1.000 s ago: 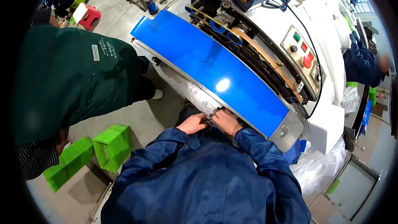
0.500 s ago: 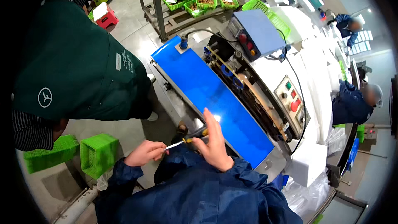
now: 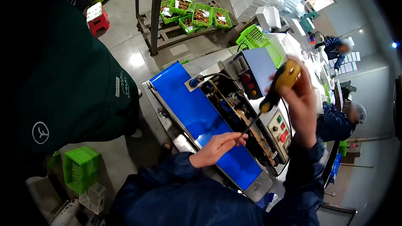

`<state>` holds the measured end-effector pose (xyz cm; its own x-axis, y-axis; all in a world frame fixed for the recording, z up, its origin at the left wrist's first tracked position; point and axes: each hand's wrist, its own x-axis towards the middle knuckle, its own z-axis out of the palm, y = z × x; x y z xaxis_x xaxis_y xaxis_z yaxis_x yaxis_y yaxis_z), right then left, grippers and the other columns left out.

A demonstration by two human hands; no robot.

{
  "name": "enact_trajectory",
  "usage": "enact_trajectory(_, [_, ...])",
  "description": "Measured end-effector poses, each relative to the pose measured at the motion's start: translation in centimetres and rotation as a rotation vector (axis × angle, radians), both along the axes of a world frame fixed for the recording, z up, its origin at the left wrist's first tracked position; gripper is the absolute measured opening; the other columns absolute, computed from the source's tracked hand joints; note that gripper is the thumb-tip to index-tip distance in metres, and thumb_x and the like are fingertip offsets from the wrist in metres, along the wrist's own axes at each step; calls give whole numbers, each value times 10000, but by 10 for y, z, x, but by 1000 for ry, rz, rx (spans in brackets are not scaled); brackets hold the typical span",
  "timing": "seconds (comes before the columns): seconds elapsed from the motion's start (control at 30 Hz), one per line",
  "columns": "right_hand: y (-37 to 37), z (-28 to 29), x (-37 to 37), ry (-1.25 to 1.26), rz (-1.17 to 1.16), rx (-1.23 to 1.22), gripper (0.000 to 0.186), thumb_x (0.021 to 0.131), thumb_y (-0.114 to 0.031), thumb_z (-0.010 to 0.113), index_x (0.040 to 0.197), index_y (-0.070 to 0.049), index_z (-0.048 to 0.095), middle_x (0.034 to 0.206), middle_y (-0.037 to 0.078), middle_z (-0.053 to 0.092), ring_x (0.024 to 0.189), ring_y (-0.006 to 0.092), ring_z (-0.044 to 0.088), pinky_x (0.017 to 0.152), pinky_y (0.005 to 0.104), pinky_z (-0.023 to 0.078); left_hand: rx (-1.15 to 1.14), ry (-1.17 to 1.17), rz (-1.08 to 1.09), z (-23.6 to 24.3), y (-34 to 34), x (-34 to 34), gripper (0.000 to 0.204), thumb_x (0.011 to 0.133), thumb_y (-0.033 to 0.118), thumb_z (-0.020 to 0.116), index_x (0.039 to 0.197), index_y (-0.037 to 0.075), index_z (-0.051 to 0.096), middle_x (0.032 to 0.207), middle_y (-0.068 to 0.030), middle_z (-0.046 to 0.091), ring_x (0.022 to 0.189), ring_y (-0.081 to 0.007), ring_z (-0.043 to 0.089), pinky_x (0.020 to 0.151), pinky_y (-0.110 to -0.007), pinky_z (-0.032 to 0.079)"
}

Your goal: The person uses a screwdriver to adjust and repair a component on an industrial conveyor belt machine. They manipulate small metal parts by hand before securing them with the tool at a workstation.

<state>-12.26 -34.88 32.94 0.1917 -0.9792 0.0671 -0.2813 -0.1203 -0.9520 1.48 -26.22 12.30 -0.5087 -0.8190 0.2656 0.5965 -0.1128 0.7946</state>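
Note:
My right hand (image 3: 302, 109) is raised over the machine and closed round the yellow and black handle of a screwdriver (image 3: 289, 75). The thin shaft points down to the left. Its lower end is pinched by my left hand (image 3: 215, 150), so the very tip is hidden in those fingers. Beneath my left hand lies the blue conveyor belt (image 3: 180, 104). Beside the belt the machine's inner workings (image 3: 228, 109) are exposed, with wires and metal strips showing. A control panel (image 3: 278, 129) with red and green buttons sits near my right wrist.
A blue-grey control box (image 3: 257, 69) stands on the machine's far side. A person in a dark green apron (image 3: 83, 88) is close at my left. Green baskets of brown pieces (image 3: 202, 15) rest on a cart (image 3: 167, 37). Green crates (image 3: 80, 169) stand at lower left.
Both hands have moved right and up over the machine with the screwdriver. My right hand, earlier stretched open by the handle, now wraps round it. The view has shifted slightly.

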Motion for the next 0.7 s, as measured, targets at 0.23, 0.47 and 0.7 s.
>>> enact_trajectory(0.23, [-174,-3,16,445,128,-340,489,861,-168,665,1299,-86,462,944,123,641,787,162,629,691,267,519,41,-597,426,-55,-50,-25,449,882,157,613,1287,31,468,1102,-102,521,918,-205,521,757,-342,455])
enact_trajectory(0.47, [-182,-88,41,619,309,-222,488,850,-149,667,1290,-101,461,933,118,634,853,157,630,765,289,504,27,-682,642,-69,-62,-49,497,796,143,680,1229,6,479,1020,-129,486,852,-239,492,738,-351,443])
enact_trajectory(0.7, [-208,-14,-9,107,137,-270,515,878,-186,661,1309,-23,431,964,130,641,827,158,646,697,262,531,16,-654,708,-72,-70,-45,467,755,114,702,1171,14,516,959,-116,501,793,-241,501,680,-342,435])
